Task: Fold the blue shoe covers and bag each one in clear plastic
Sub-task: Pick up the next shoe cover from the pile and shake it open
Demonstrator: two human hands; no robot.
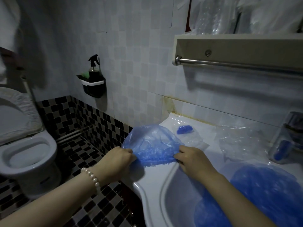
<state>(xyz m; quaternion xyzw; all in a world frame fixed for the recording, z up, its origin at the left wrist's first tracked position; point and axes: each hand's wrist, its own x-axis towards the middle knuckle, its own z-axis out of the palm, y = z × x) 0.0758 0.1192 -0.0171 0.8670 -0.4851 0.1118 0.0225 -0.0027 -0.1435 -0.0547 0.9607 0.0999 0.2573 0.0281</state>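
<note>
Both hands, left (120, 157) and right (191, 157), pinch a blue shoe cover (150, 143) at the sink's (147, 192) left edge; seemingly folded.

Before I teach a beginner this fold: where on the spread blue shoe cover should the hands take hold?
At the gathered elastic hem along its near edge, from the near side, one end each, as the left hand and right hand pinch it. The shoe cover billows away from that firm edge.
</note>
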